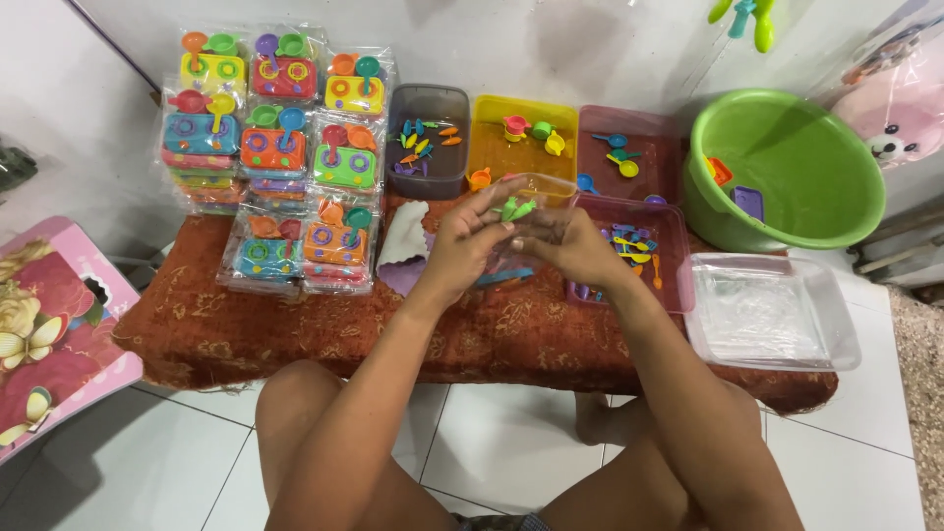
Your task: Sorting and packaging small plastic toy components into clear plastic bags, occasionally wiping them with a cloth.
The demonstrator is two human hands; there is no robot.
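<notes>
Bare knees (324, 433) sat nearest the camera, over a white tiled floor (177, 462). At the near left stood a pink flowered board (49, 324). Beyond the knees ran the low bench (246, 324), draped in a rust-brown patterned cloth.

Above its middle both hands met. The left hand (462, 246) pinched small green toy pieces (518, 207) between thumb and fingertips, and the right hand (570, 246) was closed around a clear plastic bag (546, 202), into whose mouth the green pieces went.

Just left of the hands lay a crumpled white and lilac cloth (403, 246). Further left sat stacks of packed toy stove sets (275, 147), piled against the wall. To the right, at the bench's near corner, lay an empty-looking clear tray (772, 315), and beside the right hand a pink tray (654, 246) held mixed small utensils.

Along the far edge stood a grey tub (428, 138), a yellow tub (521, 133) and a second pink tub (629, 147), each with little coloured pieces. Far right stood a green basin (787, 167), against a pale, scuffed wall (590, 49).
</notes>
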